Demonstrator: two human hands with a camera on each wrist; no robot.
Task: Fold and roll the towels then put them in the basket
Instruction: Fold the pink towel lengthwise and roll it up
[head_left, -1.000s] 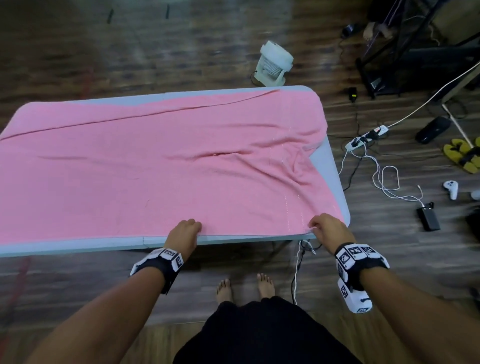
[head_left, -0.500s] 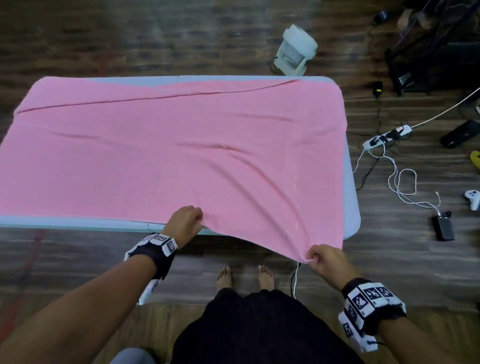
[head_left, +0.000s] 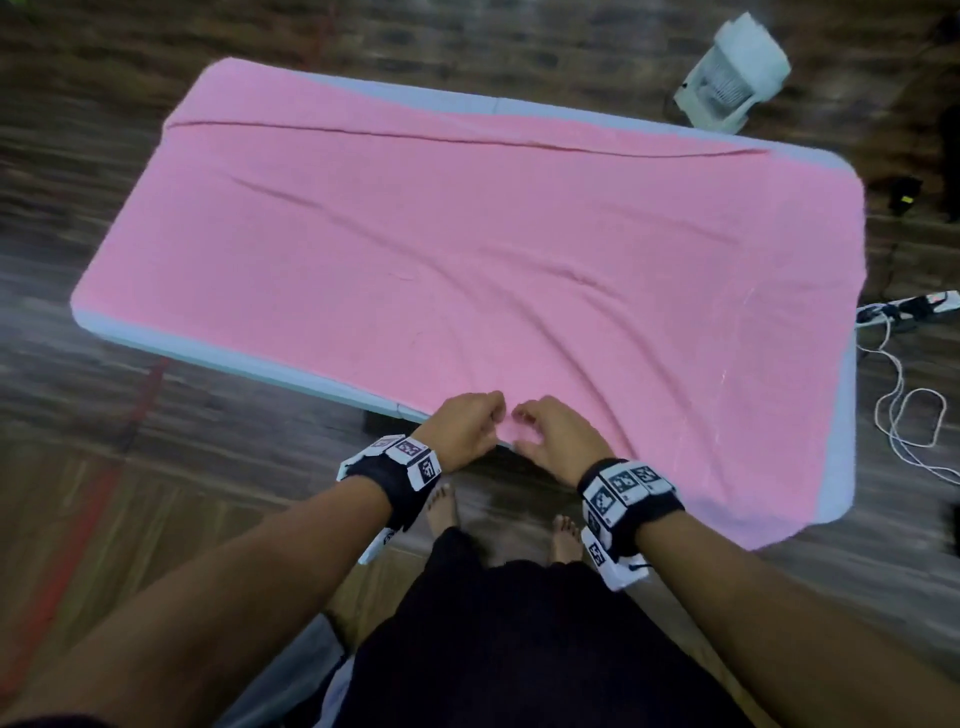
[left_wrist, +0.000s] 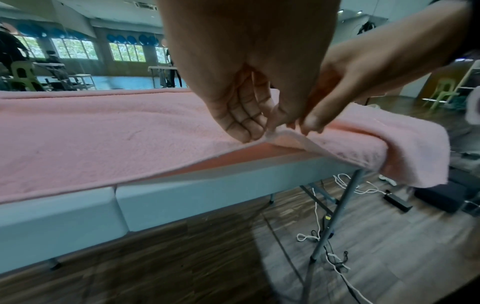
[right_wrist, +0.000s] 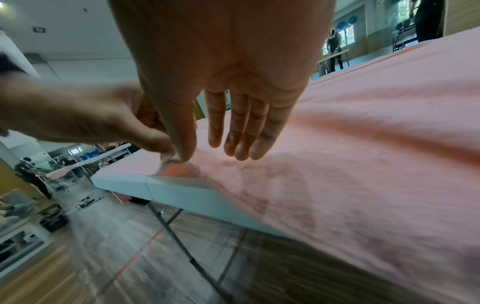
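A large pink towel lies spread over a grey-white folding table, and its near right corner hangs off the table end. My left hand pinches the towel's near edge at the middle and lifts it slightly off the table rim. In the left wrist view its thumb and curled fingers grip the hem. My right hand hovers just beside it with relaxed fingers, its thumb tip touching the towel by the lifted hem. No basket shows in any view.
A white fan stands on the wooden floor beyond the far right corner. A power strip and white cables lie on the floor to the right. My bare feet are at the table's near edge, with metal table legs underneath.
My right hand let go of the towel's near right corner and moved left beside my left hand. The released corner now droops over the table end. My left hand kept its grip.
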